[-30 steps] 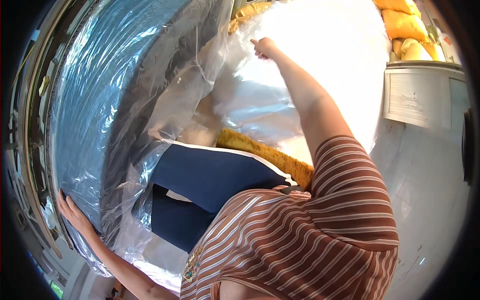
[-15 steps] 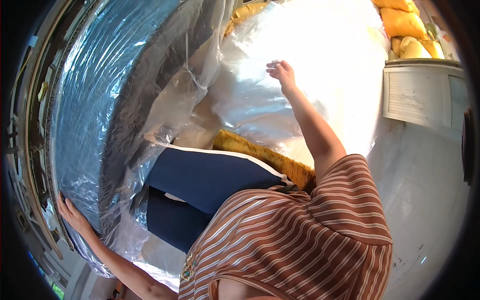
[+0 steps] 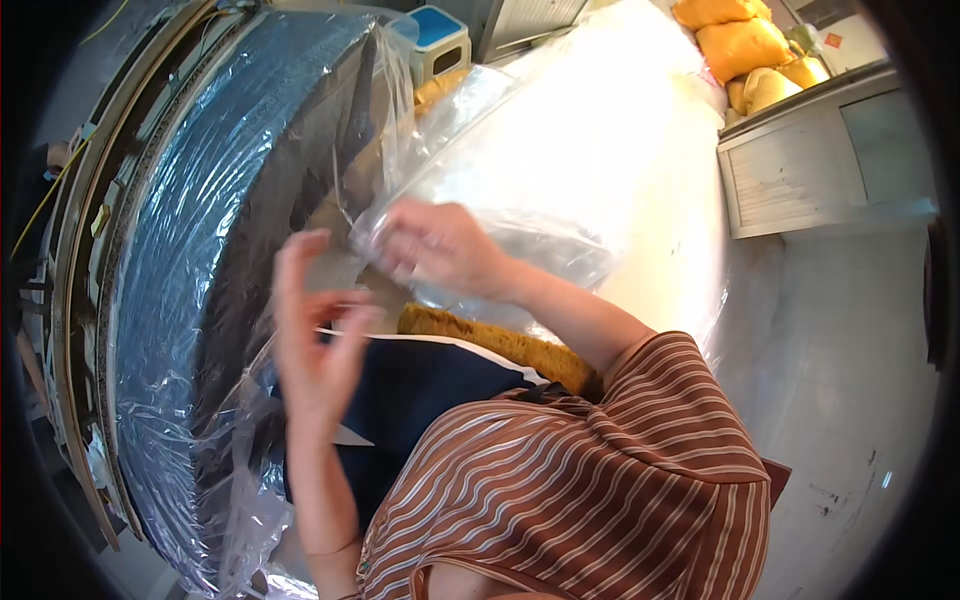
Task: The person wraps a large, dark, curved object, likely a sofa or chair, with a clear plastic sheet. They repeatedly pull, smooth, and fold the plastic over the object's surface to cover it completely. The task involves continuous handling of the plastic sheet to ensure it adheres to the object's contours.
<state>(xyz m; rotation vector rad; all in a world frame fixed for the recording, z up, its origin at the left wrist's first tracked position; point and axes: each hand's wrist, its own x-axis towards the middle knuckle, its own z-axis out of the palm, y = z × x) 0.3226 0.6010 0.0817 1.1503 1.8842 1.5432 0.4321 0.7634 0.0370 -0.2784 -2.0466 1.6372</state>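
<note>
Clear plastic sheeting (image 3: pixel 245 190) lies wrinkled over a dark surface on the left, with a blue sheen. Another sheet of loose clear plastic (image 3: pixel 560 240) spreads to the right over a bright white area. My right hand (image 3: pixel 440 245), somewhat blurred, has its fingers curled on the gathered edge of this loose plastic, above my knees. Close by on the left, my left hand (image 3: pixel 318 345) is raised with fingers apart and nothing visible between them. It is blurred by motion.
A mustard-coloured fuzzy cushion (image 3: pixel 500 345) lies beside my thigh. At the far left runs a long machine rail (image 3: pixel 85 270). A blue-topped white stool (image 3: pixel 440 45) stands at the back. Yellow sacks (image 3: pixel 740 50) are piled at the back right, near a grey-white cabinet (image 3: pixel 800 165).
My left hand has left the sheeting's far left edge and come to the middle. My right hand has moved down and left and closed on the loose plastic. The view has shifted slightly.
</note>
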